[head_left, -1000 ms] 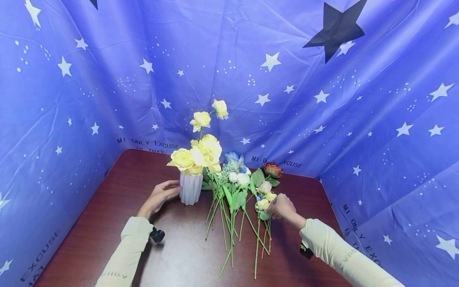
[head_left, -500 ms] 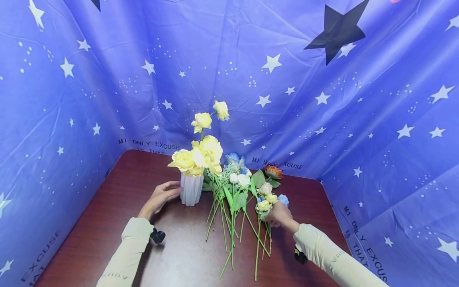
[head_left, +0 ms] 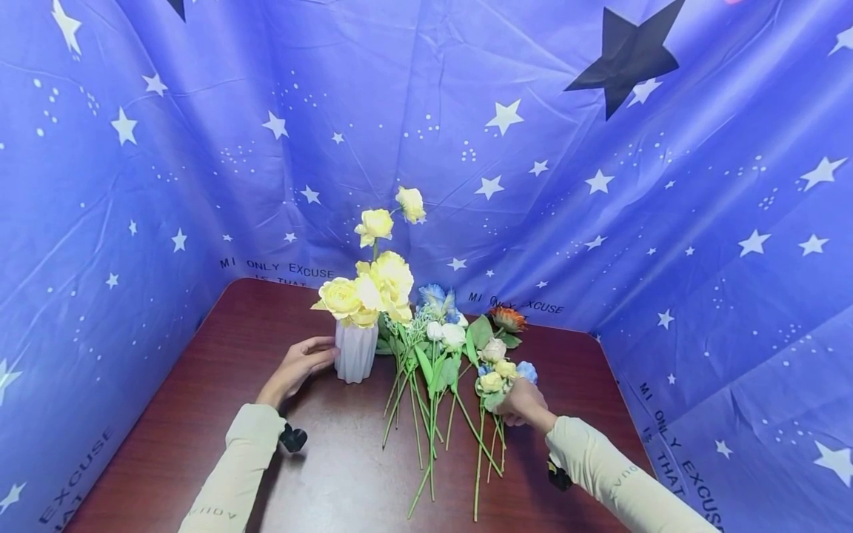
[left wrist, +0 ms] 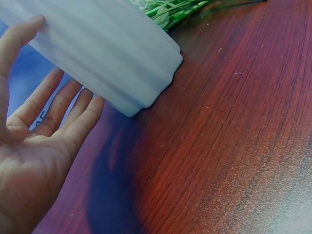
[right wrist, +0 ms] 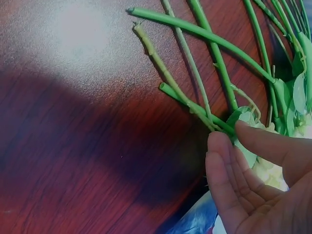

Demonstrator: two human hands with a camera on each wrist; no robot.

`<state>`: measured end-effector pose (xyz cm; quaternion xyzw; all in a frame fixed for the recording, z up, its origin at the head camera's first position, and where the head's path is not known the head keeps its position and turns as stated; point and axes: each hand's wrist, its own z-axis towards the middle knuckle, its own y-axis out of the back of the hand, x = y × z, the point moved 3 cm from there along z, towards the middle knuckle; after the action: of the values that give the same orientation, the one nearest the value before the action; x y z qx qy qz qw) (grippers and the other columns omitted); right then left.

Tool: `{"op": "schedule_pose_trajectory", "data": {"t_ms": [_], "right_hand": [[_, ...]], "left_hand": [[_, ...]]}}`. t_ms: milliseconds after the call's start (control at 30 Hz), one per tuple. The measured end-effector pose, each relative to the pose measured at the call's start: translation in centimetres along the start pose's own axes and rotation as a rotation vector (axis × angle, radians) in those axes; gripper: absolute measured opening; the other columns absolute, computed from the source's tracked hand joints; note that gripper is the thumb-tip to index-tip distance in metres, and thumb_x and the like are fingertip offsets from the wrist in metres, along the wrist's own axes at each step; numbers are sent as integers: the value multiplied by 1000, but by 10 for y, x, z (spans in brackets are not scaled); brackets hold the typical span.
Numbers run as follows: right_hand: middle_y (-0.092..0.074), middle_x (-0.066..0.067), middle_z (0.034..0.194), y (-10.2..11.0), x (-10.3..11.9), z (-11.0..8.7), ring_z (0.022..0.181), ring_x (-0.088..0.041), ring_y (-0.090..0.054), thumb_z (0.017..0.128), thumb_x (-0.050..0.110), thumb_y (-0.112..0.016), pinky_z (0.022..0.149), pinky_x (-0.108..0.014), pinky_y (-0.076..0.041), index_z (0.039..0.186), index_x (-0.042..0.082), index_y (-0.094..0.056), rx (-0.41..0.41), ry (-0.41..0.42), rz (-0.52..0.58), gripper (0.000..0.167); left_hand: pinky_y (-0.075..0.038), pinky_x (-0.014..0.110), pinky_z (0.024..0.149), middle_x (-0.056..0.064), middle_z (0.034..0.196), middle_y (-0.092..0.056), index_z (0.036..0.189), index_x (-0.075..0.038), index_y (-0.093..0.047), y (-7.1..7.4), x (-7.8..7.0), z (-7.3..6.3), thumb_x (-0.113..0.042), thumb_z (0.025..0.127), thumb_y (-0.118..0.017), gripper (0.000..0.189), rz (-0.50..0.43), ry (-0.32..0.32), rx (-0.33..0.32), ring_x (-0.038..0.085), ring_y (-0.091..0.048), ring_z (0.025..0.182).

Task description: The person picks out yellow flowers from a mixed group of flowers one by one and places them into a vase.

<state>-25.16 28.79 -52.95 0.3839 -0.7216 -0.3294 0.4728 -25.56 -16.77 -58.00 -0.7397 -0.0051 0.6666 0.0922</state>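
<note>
A white fluted vase (head_left: 355, 354) stands upright on the table, holding large yellow flowers (head_left: 383, 285). My left hand (head_left: 300, 366) rests its fingertips against the vase's left side, fingers spread and nearly straight; the left wrist view shows the thumb (left wrist: 24, 34) touching its wall. On the right, my right hand (head_left: 523, 402) is down among small yellow roses (head_left: 492, 382) and a blue flower (head_left: 526, 371). In the right wrist view, thumb and forefinger pinch a thin flower stem (right wrist: 222, 126) close below a leaf, with the blossoms partly hidden behind the hand.
Between the hands lies a pile of flowers with white blooms (head_left: 453, 337), blue petals (head_left: 436, 298) and long green stems (head_left: 432, 451) pointing toward the front. An orange flower (head_left: 509, 319) lies at the back right. Blue star-printed cloth (head_left: 426, 148) encloses the brown table (head_left: 333, 474).
My right hand has shifted slightly left and down among the small roses, uncovering the blue flower behind it. The left hand and vase stay as they were.
</note>
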Motion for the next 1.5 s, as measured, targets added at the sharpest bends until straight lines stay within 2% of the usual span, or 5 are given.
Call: {"op": "schedule_pose_trajectory", "data": {"t_ms": [200,500,700,1267,1500], "right_hand": [[-69,-10,54,3,-3,0,50,-21,-69,75,13,-86,53,-35,-62,64,-2,-73,10,-26,-6,22],[-69,-13,55,-3,-7,1,50,-24,-70,71,7,-88,50,-36,-62,65,-3,-69,31,-7,18,23],[-70,-16,59,-2,-6,2,54,-27,-72,72,1,-85,52,-36,-62,66,-5,-72,50,-7,77,15],[-70,-16,59,-1,-6,3,52,-24,-71,72,-6,-73,53,-35,-62,67,-8,-73,81,-64,105,5],[-69,-14,56,0,-5,3,49,-22,-69,69,-8,-73,52,-34,-62,65,-7,-72,52,-67,92,4]], "left_hand": [[-54,31,105,12,123,-65,145,14,-42,0,0,0,-9,98,-65,57,-2,-1,0,1,-66,104],[-53,32,106,12,124,-65,145,14,-42,-1,0,-1,-9,98,-66,57,-2,7,2,1,-66,104],[-52,36,108,14,126,-65,145,13,-42,-1,1,0,-8,99,-65,56,2,8,-4,1,-66,104],[-55,27,101,6,118,-67,144,16,-42,0,2,0,-5,98,-64,55,-29,-11,2,2,-67,103],[-55,28,103,11,122,-66,144,16,-42,0,0,-1,-7,99,-65,56,-15,-15,7,1,-66,104]]}}
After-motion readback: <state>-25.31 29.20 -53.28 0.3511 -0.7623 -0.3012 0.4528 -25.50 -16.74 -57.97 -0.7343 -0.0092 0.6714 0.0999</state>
